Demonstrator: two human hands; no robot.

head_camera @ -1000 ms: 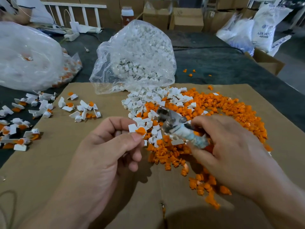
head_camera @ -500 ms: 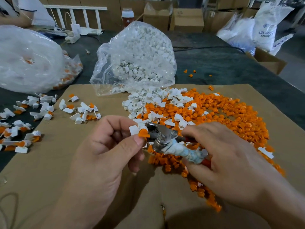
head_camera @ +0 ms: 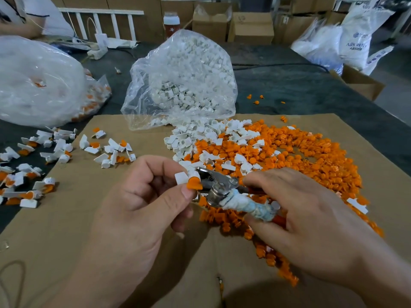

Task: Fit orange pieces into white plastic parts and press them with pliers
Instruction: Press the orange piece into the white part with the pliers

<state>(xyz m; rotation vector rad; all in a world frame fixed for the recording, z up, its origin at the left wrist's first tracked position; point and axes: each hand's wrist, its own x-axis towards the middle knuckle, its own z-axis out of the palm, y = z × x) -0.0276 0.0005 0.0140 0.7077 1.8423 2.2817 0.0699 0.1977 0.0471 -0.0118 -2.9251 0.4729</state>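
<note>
Orange piece (head_camera: 194, 184) pinched in left grip (head_camera: 138, 207); pliers (head_camera: 216, 185) clasped in right grip (head_camera: 311, 218)

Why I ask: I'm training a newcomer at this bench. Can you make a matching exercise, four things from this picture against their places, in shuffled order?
Things
1. pliers
2. bag of white parts
3. heap of orange pieces
4. white part with an orange piece

Places
A. pinched in the left hand
B. spread over the right side of the cardboard
C. gripped in the right hand
D. at the far edge of the cardboard, in the middle

Pairs: 1-C, 2-D, 3-B, 4-A
</note>
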